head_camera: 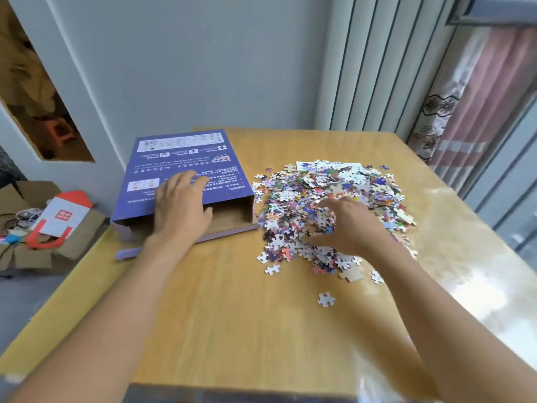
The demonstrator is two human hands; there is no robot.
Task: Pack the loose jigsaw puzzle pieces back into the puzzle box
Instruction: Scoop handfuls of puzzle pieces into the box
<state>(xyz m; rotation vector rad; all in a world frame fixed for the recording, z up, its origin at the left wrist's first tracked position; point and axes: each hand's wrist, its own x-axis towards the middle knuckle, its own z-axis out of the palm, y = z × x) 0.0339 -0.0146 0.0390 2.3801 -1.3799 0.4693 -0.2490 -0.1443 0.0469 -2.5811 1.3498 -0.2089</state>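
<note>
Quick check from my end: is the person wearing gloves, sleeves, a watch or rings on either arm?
No. The left hand and right hand are bare, without gloves. Both forearms are uncovered as far as the frame shows, with no sleeve, watch, bracelet or visible ring.

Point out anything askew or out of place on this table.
The puzzle box sits tilted, its left corner hanging past the table edge. A few stray pieces lie apart from the main pile, nearer the person.
</note>
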